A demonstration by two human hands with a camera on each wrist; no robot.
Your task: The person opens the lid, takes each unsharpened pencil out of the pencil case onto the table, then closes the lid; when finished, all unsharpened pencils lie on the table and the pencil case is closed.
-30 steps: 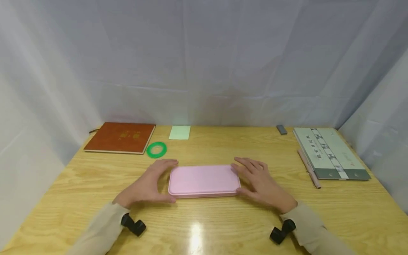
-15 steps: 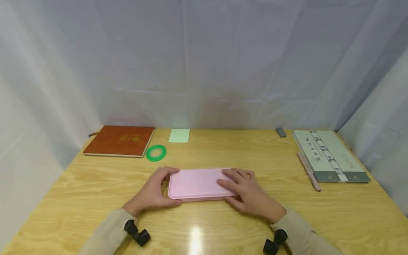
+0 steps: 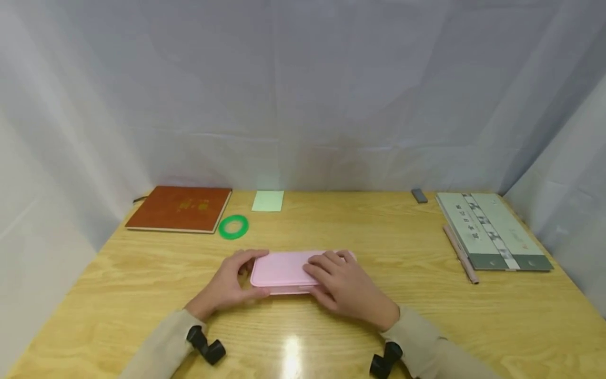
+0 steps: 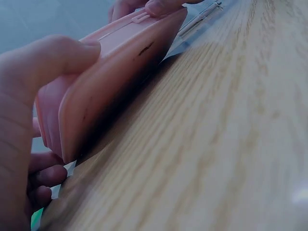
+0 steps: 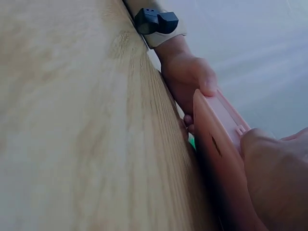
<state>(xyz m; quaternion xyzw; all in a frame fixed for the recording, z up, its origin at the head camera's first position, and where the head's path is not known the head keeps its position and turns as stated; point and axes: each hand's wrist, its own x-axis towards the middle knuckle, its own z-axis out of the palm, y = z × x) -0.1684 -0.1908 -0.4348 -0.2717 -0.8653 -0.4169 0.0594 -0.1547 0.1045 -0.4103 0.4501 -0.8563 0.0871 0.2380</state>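
A pale curtain (image 3: 331, 95) backs a wood-grain table (image 3: 350, 221) where a person works with both hands on a pink case. Taking the case as the clock's centre and twelve as the far side, a green notebook (image 3: 516, 226) lies between two and three o'clock, and a brown book (image 3: 180, 209) at ten.

The case (image 3: 279, 267) sits at mid-table, near the person, its lid on. Both wrist views show its underside, so it appears tilted with the near edge raised; whether the far edge touches the wood cannot be told.

At nine o'clock the left hand (image 3: 229, 284) grips the case's end, thumb along the front, fingers behind. At four, the right hand (image 3: 352, 295) pinches it, fingers across the lid and thumb at the front edge. Half a second ago that hand was at the right end; it has since slid inward, bringing its thumb beside a small front tab. The shift suggests that one hand now steadies while the other attends to the front.

A pink pen (image 3: 461, 255) lies alongside the notebook at three, a green note (image 3: 268, 201) at eleven, a tape ring (image 3: 233, 236) at ten, a grey block (image 3: 418, 196) at two. Smallest is the tab (image 4: 141, 18).
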